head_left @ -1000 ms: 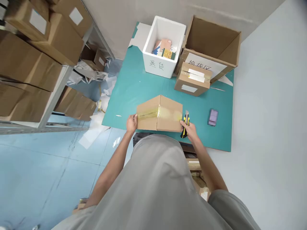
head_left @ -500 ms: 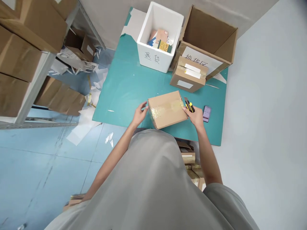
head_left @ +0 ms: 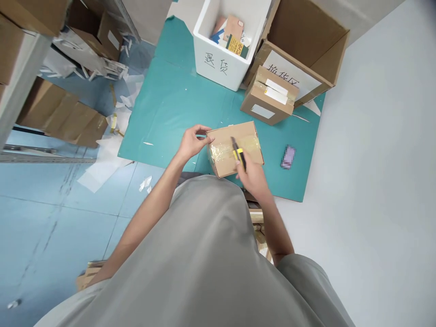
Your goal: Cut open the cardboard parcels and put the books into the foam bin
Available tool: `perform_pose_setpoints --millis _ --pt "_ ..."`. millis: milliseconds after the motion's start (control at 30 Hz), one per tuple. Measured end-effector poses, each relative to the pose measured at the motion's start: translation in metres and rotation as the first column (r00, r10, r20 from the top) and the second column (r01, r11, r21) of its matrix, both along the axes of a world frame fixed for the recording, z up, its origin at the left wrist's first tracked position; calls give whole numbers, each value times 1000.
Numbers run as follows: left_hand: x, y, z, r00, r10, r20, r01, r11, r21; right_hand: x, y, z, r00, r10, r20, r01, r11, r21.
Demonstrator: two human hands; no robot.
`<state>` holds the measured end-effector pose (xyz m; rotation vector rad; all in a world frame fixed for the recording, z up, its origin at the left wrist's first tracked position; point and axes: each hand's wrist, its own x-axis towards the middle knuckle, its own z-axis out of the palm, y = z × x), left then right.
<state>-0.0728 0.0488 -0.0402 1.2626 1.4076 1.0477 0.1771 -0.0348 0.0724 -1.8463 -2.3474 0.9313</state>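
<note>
A taped cardboard box [head_left: 225, 159] lies near the front edge of the green-topped table, with shiny clear tape across its upper face. My left hand [head_left: 195, 141] grips the box's left far corner, thumb on top and fingers along the side. In my right hand [head_left: 252, 176] is a black and yellow box cutter [head_left: 239, 155], wrapped in the fingers. Its blade points away from me over the middle of the box top; whether it touches the tape I cannot tell.
Behind stand a white foam bin [head_left: 221, 66] holding several books, a large open carton [head_left: 330, 75] and a smaller labelled box [head_left: 267, 102]. A phone [head_left: 288, 157] lies at the right. Left are a shelf [head_left: 23, 77], cartons [head_left: 64, 111] and paper scraps [head_left: 98, 165] on the floor.
My left hand has closed on the box's left corner. My right hand has left the box's right end and brought the cutter leftward over its top. The view has shifted slightly.
</note>
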Motion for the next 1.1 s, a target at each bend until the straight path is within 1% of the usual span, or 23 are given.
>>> perform_pose_setpoints --millis 67,100,167,267,433,600,733,933,1033,1100 --pt "-1 -1 1 1000 -5 -1 5 1000 -4 -21 -5 0 999 4 -44 -7 997 -73" --pt "-2 -1 1 1000 -8 -2 8 1000 -5 -30 -5 -1 999 -11 -52 7 996 -84" --pt "-2 -3 2 1000 -12 -3 12 1000 -8 -42 -5 -2 999 9 -40 -13 995 -97" --pt "-3 -5 1 1000 -12 3 12 1000 -12 -52 -2 0 999 41 6 -40 993 -107" --pt "-3 -5 -2 1000 -5 18 6 1000 -11 -62 -1 4 983 80 163 -62 992 -109" --pt "-2 -5 -4 999 11 38 -11 1000 -3 -75 -6 6 975 75 207 -52 992 -114" --pt "-1 -6 -3 999 27 34 -27 1000 6 -79 -10 13 965 99 241 -66 988 -140" --pt "1 -8 -1 1000 27 9 -27 1000 9 -74 -23 28 933 168 319 -104 973 -206" --pt "2 -9 1 999 34 24 -34 999 13 -70 -31 32 916 190 354 -117 969 -216" --pt "2 -9 2 999 34 32 -34 999 9 -67 -33 34 911 176 373 -105 974 -203"
